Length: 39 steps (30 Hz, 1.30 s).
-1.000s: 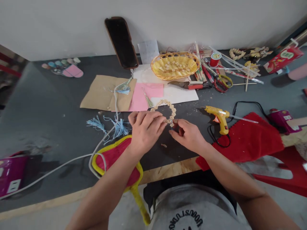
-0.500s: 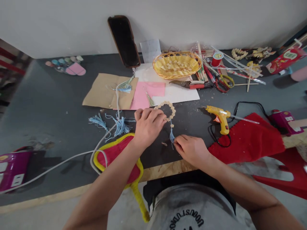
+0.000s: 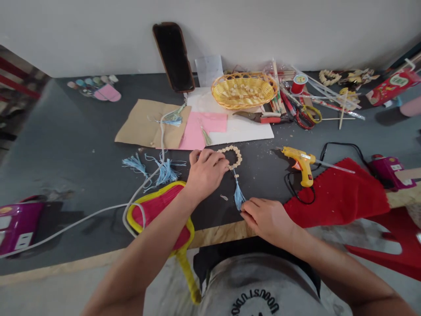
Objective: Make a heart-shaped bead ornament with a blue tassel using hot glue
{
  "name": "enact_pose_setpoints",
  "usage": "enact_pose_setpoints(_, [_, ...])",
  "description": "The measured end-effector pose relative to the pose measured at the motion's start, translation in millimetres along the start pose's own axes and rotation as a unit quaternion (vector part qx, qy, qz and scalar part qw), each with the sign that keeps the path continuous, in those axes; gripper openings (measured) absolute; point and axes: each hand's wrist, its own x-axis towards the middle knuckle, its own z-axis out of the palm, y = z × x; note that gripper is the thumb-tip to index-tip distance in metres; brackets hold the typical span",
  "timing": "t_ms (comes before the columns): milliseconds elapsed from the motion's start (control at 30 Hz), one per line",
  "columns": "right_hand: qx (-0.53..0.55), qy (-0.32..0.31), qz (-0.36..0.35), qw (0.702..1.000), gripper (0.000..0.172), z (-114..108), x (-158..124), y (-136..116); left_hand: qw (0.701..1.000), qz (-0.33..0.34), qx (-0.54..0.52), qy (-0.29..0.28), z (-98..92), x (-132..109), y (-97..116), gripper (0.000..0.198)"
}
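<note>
A ring of small pale beads [image 3: 237, 153] lies on the dark table, with a short cord and one bead below it leading to a blue tassel [image 3: 238, 195]. My left hand [image 3: 208, 171] is closed on the ring's left side, covering part of it. At the tassel's lower end, the fingers of my right hand [image 3: 263, 217] are pinched on its strands. More blue tassels [image 3: 166, 172] lie left of my left hand. Under my left forearm is a pink, yellow-edged, long-handled piece [image 3: 153, 204].
A yellow glue gun [image 3: 301, 164] rests on the right, by red cloth [image 3: 345, 193]. Behind stand a wicker basket [image 3: 243, 105], pliers [image 3: 259, 117], scissors [image 3: 305, 116] and a propped phone [image 3: 174, 57]. Brown paper [image 3: 138, 127] and a grey cable [image 3: 82, 218] occupy the left.
My right hand has moved slightly down and right, and the tassel now hangs out straighter and more fully in view. The ring has shifted a little down and right; my left hand still holds it.
</note>
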Motion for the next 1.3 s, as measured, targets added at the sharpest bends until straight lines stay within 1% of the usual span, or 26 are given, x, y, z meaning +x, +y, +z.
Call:
enact_pose_setpoints(133, [0.028, -0.004, -0.014, 1.0, 0.017, -3.6, -2.2, 3.5, 1.0, 0.005, -0.014, 0.005, 1.5, 0.5, -2.0, 0.013])
enact_pose_setpoints(267, [0.059, 0.025, 0.005, 0.998, 0.013, -6.8, 1.5, 11.0, 1.0, 0.005, -0.02, 0.014, -1.1, -0.2, -1.9, 0.019])
enact_pose_setpoints(367, [0.045, 0.021, -0.003, 0.999, 0.017, -6.0, 3.5, 13.8, 0.999, -0.023, -0.028, 0.029, -3.6, 0.5, -3.4, 0.027])
enact_pose_setpoints(433, [0.052, 0.008, -0.029, 0.998, 0.018, -5.1, 2.4, 15.1, 0.996, -0.058, -0.032, 0.058, -5.9, 1.6, -5.6, 0.024])
enact_pose_setpoints(467, [0.066, 0.012, -0.042, 0.997, 0.019, -5.0, 1.2, 16.2, 0.994, -0.076, -0.032, 0.076, -7.3, 2.2, -6.9, 0.021])
enact_pose_setpoints(533, [0.102, 0.05, -0.054, 0.992, 0.023, -6.8, -1.7, 20.1, 0.988, -0.104, -0.03, 0.112, -11.0, 3.1, -9.8, 0.018])
enact_pose_setpoints(600, [0.129, 0.109, -0.046, 0.985, 0.025, -12.1, -4.2, 26.4, 0.983, -0.121, -0.03, 0.134, -15.6, 3.5, -12.5, 0.02])
enact_pose_setpoints(667, [0.135, 0.165, -0.028, 0.977, 0.023, -20.8, -5.7, 34.4, 0.979, -0.137, -0.029, 0.145, -20.8, 3.7, -15.1, 0.02])
enact_pose_setpoints(767, [0.106, 0.222, -0.01, 0.969, 0.019, -37.7, -5.5, 47.5, 0.976, -0.165, -0.018, 0.144, -29.0, 4.0, -19.7, 0.016])
enact_pose_setpoints(867, [0.056, 0.252, -0.01, 0.966, 0.018, -56.6, -0.5, 60.7, 0.976, -0.179, -0.004, 0.121, -37.0, 4.0, -27.6, 0.013])
enact_pose_setpoints(933, [0.026, 0.263, -0.016, 0.964, 0.018, -69.2, 7.4, 69.0, 0.98, -0.18, 0.013, 0.085, -41.8, 3.6, -34.8, 0.014])
enact_pose_setpoints(1033, [-0.006, 0.263, -0.02, 0.965, 0.019, -86.5, 27.1, 80.2, 0.983, -0.177, 0.043, 0.002, -47.7, 2.1, -45.0, 0.02])
enact_pose_setpoints(1100, [-0.024, 0.253, -0.028, 0.967, 0.021, -95.9, 44.2, 86.1, 0.983, -0.172, 0.037, -0.056, -51.3, 0.3, -49.5, 0.021])
enact_pose_setpoints(1167, [-0.042, 0.246, -0.039, 0.968, 0.021, -103.1, 62.4, 90.7, 0.98, -0.173, 0.015, -0.094, -56.2, -2.3, -53.8, 0.02])
enact_pose_setpoints(1233, [-0.056, 0.242, -0.034, 0.968, 0.022, -109.4, 79.3, 95.3, 0.976, -0.193, 0.0, -0.102, -64.3, -6.7, -60.4, 0.024])
enact_pose_setpoints(1300, [-0.063, 0.247, -0.012, 0.967, 0.025, -117.2, 92.2, 102.1, 0.97, -0.23, -0.003, -0.083, -76.7, -14.4, -69.9, 0.027])
